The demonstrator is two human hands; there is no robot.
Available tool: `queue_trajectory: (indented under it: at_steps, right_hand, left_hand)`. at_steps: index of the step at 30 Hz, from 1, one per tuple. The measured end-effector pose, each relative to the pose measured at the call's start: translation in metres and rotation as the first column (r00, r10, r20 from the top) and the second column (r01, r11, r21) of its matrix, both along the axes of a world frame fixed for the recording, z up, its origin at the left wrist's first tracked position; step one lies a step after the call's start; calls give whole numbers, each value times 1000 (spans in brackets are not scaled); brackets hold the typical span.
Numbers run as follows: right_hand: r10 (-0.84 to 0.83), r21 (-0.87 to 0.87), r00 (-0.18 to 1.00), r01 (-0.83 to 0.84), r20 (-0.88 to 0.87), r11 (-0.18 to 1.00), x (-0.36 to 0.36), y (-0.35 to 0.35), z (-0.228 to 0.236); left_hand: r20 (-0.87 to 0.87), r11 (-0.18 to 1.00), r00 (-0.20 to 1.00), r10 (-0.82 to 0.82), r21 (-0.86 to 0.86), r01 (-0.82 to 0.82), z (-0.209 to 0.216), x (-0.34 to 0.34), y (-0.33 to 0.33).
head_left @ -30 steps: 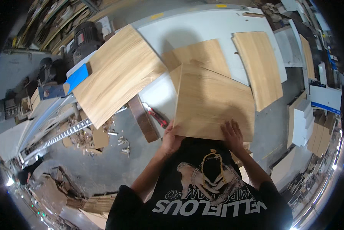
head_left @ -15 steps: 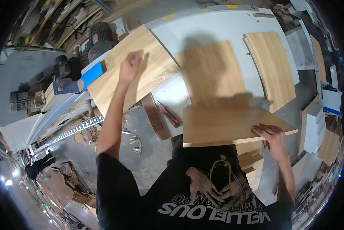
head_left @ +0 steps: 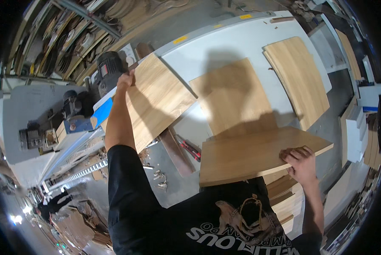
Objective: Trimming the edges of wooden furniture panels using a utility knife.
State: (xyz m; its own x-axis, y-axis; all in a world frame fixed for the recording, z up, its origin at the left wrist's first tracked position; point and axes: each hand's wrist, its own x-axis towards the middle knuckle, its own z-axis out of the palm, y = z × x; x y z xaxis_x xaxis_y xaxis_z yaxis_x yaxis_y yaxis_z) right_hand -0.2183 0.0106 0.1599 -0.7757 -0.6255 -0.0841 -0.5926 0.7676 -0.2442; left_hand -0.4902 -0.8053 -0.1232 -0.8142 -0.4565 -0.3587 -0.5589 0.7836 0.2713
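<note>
My right hand grips the right end of a light wooden board, fingers over the top and thumb side hidden beneath. The board is held level in front of my body. At the left, my left hand is closed at the far left edge of another wooden panel, beside a dark motor. Part of that panel is hidden under my forearm. Between these two lies a third wooden panel on the white table, with my shadow across it.
Stacked wooden panels lie at the table's right. A red and black hand tool rests beside a brown strip. The motor and a blue piece flank the left panel. Another person is far off at lower left.
My left hand has moved from above the left panel to its far left edge. The board in my right hand has come slightly closer to my body. The view has shifted.
</note>
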Motion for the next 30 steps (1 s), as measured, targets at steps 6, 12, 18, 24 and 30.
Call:
queue_trajectory:
  at_steps: [6,12,18,24,30]
  right_hand:
    - [-22,101,999,26,-37,995,23,17,26]
    - [-291,170,957,285,9,943,56,86,119]
    - [-809,-264,563,817,171,513,29,156,152]
    - [-687,-438,426,882,589,172,-76,279,84]
    - [-796,-140,172,984,581,110,-218,390,-17]
  left_hand:
    - [-125,982,977,-171,56,179,-9,-12,15]
    - [-42,936,936,-350,13,351,12,-33,131]
    - [-51,840,856,-514,-235,490,35,-36,227]
    - [-264,842,817,-513,-339,419,29,-10,278]
    - [69,808,840,-538,-240,537,102,-2,401]
